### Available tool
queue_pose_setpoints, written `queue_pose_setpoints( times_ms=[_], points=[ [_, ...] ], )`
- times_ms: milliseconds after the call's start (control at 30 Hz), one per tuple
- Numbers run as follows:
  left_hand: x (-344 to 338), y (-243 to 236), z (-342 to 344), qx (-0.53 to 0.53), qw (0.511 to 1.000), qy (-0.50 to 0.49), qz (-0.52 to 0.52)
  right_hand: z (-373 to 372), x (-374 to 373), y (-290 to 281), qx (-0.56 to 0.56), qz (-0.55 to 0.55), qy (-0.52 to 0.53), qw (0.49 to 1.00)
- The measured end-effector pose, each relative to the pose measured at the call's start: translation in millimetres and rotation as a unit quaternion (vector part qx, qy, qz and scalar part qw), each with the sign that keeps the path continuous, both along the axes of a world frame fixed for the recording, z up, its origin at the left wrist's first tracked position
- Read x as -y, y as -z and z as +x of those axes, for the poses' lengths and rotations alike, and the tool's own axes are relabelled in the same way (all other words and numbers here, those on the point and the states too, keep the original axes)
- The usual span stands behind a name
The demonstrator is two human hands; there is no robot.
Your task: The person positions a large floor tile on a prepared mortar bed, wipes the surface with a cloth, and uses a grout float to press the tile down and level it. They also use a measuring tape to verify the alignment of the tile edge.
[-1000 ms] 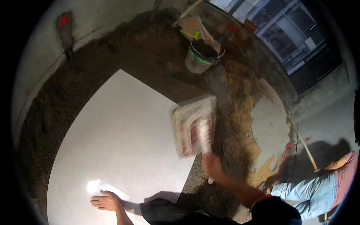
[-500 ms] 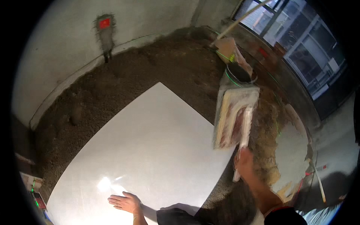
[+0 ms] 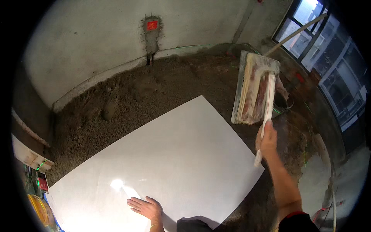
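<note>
A large pale tile (image 3: 170, 150), smooth and glossy, lies on a bed of dark, crumbly mortar (image 3: 135, 85). My left hand (image 3: 146, 207) rests on its near part, fingers stretched out flat, close to a bright light reflection. Beyond the tile's right side, my right hand (image 3: 267, 138) is wrapped round the long white handle of a tile tamper (image 3: 255, 87). The tamper has a broad rectangular plate, smeared with pale residue. It is held up in the air, tilted, and hides part of a dark bucket (image 3: 281, 103) behind it.
Bare grey walls (image 3: 92, 46) bound the mortar, one with a red socket box (image 3: 152, 25). A pole (image 3: 295, 34) leans near the window (image 3: 309, 34) at far right. Boards (image 3: 29, 152) and a yellow round container (image 3: 38, 208) stand at left. Green laser lines cross the room.
The view has swung left, so the room appears farther right. My right hand has raised the tamper up and away from the tile's right edge. My left hand stays flat on the tile.
</note>
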State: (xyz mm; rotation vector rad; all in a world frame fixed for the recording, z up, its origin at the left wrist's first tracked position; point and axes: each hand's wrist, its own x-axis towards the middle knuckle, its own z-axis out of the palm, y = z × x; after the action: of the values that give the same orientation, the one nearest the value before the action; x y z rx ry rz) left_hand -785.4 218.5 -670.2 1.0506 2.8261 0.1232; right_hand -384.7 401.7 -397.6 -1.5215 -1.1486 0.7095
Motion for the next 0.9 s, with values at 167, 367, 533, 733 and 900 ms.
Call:
queue_pose_setpoints(
  times_ms=[167, 367, 533, 733, 900],
  points=[
    [-6, -2, -6, 0.038, 0.998, -0.009, -0.042, -86, -21, 194, 0.285, -0.304, -0.015, 0.909],
    [20, -1, -26, 0.05, 0.998, -0.015, 0.031, -163, -53, 255, 0.264, -0.362, -0.288, 0.846],
    [45, 4, -61, 0.077, 0.979, 0.153, 0.106, -177, 36, 230, 0.169, -0.344, -0.224, 0.896],
    [183, 8, -198, 0.037, 0.991, 0.009, 0.125, -158, 74, 213, 0.189, -0.432, -0.24, 0.849],
    [330, 5, -315, -0.039, 0.975, -0.203, 0.083, -172, 47, 77, 0.254, -0.387, -0.223, 0.858]
  ],
)
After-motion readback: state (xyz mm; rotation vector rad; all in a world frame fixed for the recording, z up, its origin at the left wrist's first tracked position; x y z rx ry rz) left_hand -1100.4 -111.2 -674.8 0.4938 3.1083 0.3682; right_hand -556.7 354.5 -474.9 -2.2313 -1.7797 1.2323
